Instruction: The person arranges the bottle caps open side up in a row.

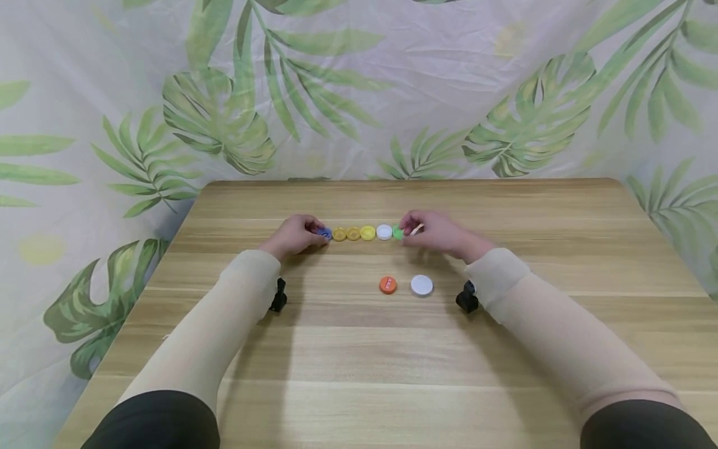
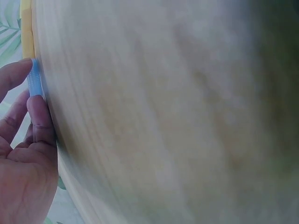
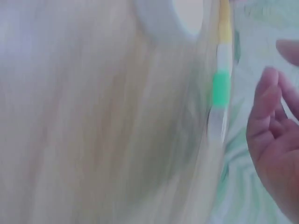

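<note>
Bottle caps lie in a line across the far half of the table. From left to right run a blue cap (image 1: 325, 234), two gold caps (image 1: 339, 234), a yellow cap (image 1: 368, 233), a white cap (image 1: 384, 232), a green cap (image 1: 397, 232) and another white cap (image 3: 217, 123). My left hand (image 1: 297, 236) pinches the blue cap between thumb and finger, at the line's left end. At the other end is my right hand (image 1: 436, 232), its fingers loosely bent. The right wrist view shows a gap between those fingers and the caps.
Nearer to me lie an orange cap (image 1: 387, 285) and a larger white cap (image 1: 421, 285), side by side. The wooden table (image 1: 359, 362) ends at a leaf-patterned cloth (image 1: 348, 93) behind it. A black wrist camera (image 1: 467, 297) hangs below the right cuff.
</note>
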`<state>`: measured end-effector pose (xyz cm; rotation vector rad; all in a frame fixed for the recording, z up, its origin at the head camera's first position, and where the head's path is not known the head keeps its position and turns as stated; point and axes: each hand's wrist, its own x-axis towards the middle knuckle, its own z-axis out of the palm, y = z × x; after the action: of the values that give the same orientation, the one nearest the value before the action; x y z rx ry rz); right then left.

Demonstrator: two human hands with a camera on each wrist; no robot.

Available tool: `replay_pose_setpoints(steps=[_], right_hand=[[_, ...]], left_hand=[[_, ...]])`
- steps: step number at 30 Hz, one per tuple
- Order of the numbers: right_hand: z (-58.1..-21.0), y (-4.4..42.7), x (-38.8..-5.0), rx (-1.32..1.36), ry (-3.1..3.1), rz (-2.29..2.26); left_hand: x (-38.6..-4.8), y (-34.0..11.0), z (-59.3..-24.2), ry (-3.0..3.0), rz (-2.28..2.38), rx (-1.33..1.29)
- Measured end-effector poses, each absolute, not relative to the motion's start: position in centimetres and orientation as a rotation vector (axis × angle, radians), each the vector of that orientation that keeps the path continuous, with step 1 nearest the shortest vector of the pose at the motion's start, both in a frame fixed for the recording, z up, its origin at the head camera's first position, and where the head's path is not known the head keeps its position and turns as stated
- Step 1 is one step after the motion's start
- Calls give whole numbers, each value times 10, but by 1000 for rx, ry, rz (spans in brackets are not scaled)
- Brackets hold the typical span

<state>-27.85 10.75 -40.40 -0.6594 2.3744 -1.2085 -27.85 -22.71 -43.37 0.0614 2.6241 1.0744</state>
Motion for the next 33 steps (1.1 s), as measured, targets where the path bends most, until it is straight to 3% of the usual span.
replay_pose_setpoints(steps=[7,24,33], right_hand=[[-405,90,-259,-802,2117,-1044],[-421,82,-261,-1025,2121,-766],[-422,87,-265,-800,2047,-1012]], left_hand=[[-278,-226,-433,2617,1077,52],[-279,-225,-431,2624,1091,48],[-277,-226,-431,2614,1081,54]])
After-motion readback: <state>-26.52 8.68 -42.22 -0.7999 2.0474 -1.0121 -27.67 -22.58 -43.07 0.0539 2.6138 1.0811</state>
